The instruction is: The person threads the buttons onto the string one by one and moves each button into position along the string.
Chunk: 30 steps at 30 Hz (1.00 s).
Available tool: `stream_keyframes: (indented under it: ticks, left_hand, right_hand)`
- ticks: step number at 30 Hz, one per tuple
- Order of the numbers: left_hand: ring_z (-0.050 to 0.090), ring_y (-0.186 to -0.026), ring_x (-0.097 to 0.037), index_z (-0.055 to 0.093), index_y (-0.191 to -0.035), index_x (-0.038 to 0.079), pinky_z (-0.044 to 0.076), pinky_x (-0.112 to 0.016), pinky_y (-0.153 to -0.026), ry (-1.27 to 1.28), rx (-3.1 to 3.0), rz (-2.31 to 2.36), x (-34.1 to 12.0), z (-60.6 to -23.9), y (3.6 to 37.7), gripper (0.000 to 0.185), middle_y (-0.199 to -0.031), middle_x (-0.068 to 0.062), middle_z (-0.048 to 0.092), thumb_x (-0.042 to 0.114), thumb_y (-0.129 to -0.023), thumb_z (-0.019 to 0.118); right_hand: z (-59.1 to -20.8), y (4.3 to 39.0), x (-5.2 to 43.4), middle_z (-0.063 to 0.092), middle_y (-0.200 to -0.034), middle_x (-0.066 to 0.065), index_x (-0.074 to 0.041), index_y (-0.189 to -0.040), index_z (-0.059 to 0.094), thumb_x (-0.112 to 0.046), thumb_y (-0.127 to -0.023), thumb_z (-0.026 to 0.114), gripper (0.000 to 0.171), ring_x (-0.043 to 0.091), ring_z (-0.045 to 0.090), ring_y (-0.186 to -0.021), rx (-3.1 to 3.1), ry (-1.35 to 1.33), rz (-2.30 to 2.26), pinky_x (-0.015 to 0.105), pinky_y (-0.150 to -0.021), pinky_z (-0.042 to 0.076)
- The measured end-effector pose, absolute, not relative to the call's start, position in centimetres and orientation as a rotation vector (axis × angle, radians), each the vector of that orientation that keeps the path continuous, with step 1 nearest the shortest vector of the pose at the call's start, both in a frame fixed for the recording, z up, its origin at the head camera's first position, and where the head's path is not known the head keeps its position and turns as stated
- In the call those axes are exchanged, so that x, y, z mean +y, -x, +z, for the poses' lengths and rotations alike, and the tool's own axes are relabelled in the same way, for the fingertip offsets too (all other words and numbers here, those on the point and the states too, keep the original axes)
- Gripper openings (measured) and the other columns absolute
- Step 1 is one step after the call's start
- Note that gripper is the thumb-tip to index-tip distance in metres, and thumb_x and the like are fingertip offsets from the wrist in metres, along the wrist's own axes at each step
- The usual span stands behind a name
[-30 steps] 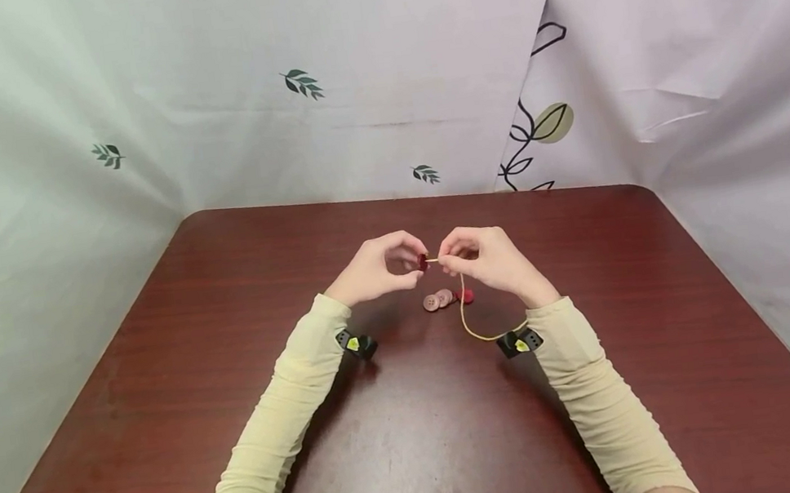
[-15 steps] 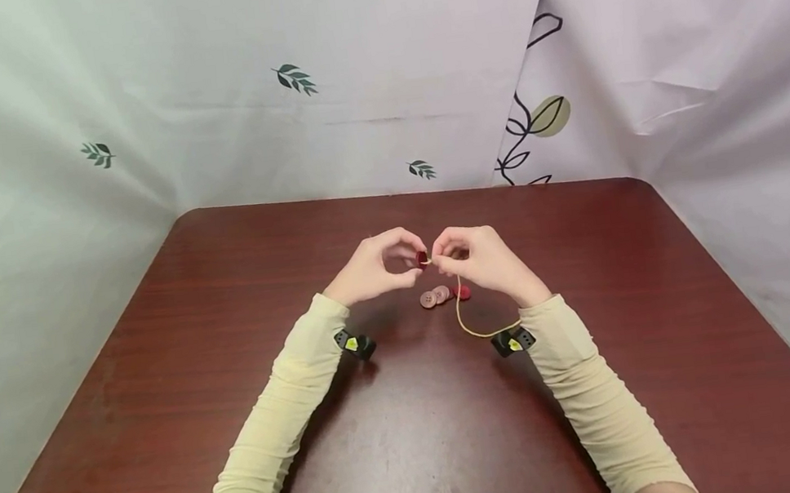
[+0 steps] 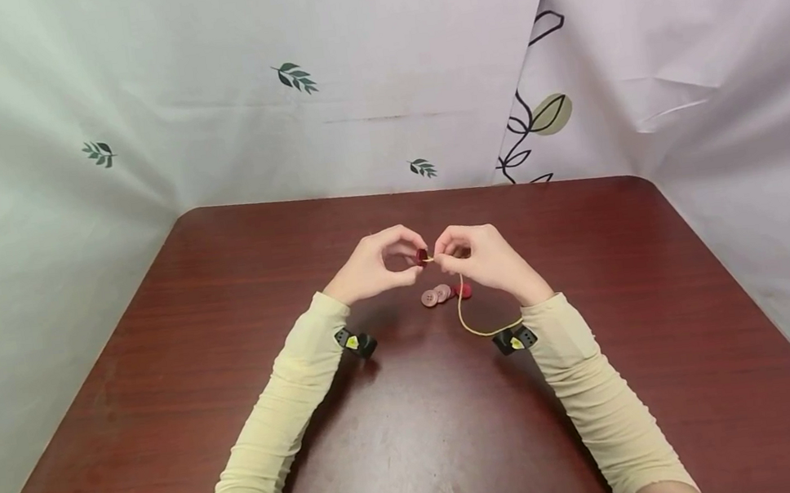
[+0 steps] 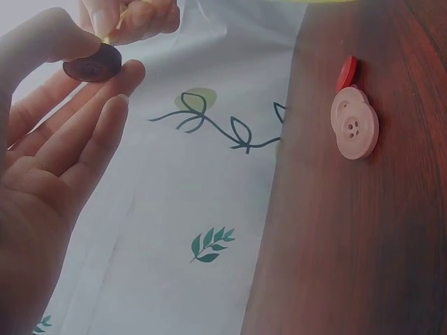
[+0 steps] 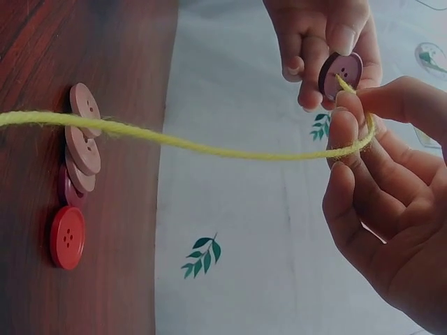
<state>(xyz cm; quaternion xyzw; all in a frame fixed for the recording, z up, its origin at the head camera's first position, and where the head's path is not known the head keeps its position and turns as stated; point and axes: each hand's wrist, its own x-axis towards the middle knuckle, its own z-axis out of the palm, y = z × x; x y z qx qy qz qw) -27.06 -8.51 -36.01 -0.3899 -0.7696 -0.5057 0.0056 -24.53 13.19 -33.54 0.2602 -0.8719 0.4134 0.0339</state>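
Observation:
Between thumb and fingers, my left hand [image 3: 379, 266] pinches a dark purple button [image 5: 342, 74] held on edge above the table. My right hand [image 3: 481, 256] faces it and pinches a yellow yarn [image 5: 251, 155] close to the button. At one of the button's holes the yarn's end [image 5: 341, 81] meets its face; whether it passes through is hidden. From the right fingers the yarn hangs in a loop toward the right wrist. Below the hands lie pale pink buttons [image 4: 357, 131], partly overlapping, beside a red button [image 5: 68, 237] and a mostly covered purple button [image 5: 72, 187].
The brown wooden table [image 3: 386, 412] has rounded far corners. White cloth [image 3: 236, 93] with leaf prints hangs behind it and at both sides. A small black camera [image 3: 358, 343] sits on the left wrist, another camera [image 3: 513, 340] on the right.
The right hand has moved slightly left, closer to the button, and the stretch of yarn between the hands has shortened. The left hand keeps its pinch on the button.

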Motion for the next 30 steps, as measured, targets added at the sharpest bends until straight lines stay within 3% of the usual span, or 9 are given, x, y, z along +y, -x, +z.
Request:
stream_keyframes:
  ticks: [7, 14, 23, 30]
  left_hand:
    - [0.069, -0.088, -0.015, 0.062, -0.107, 0.002, 0.055, -0.031, -0.084, 1.227, -2.406, -1.572, -8.56, -35.82, 26.95, 0.031, -0.097, -0.01, 0.07, -0.003, -0.078, 0.07]
    - [0.069, -0.088, -0.014, 0.062, -0.107, 0.004, 0.055, -0.031, -0.085, 1.243, -2.398, -1.566, -8.57, -35.74, 26.91, 0.03, -0.096, -0.009, 0.071, -0.001, -0.078, 0.071]
    - [0.069, -0.087, -0.016, 0.06, -0.11, 0.004, 0.054, -0.03, -0.085, 1.232, -2.379, -1.59, -8.34, -35.8, 26.85, 0.035, -0.097, -0.011, 0.071, -0.004, -0.078, 0.072]
    - [0.067, -0.086, -0.018, 0.061, -0.102, 0.004, 0.054, -0.034, -0.083, 1.172, -2.363, -1.562, -8.33, -35.77, 26.82, 0.028, -0.096, -0.01, 0.069, 0.0, -0.078, 0.076]
  right_hand:
    - [-33.47, 24.4, 12.94, 0.068, -0.075, 0.007, -0.007, -0.088, 0.066, -0.007, -0.085, 0.065, 0.004, 0.016, 0.058, -0.06, -2.67, -0.805, 1.308, 0.021, -0.053, 0.046]
    - [-33.73, 24.48, 12.61, 0.069, -0.075, 0.009, -0.004, -0.088, 0.067, -0.007, -0.086, 0.065, 0.004, 0.023, 0.061, -0.063, -2.691, -0.823, 1.314, 0.021, -0.053, 0.046]
    - [-33.9, 24.35, 12.32, 0.07, -0.075, 0.01, -0.003, -0.089, 0.067, -0.007, -0.087, 0.066, 0.004, 0.014, 0.061, -0.06, -2.671, -0.832, 1.347, 0.022, -0.052, 0.047]
    - [-33.89, 24.29, 12.3, 0.069, -0.073, 0.009, -0.005, -0.093, 0.067, -0.009, -0.092, 0.061, 0.007, 0.035, 0.061, -0.063, -2.679, -0.836, 1.382, 0.022, -0.051, 0.045]
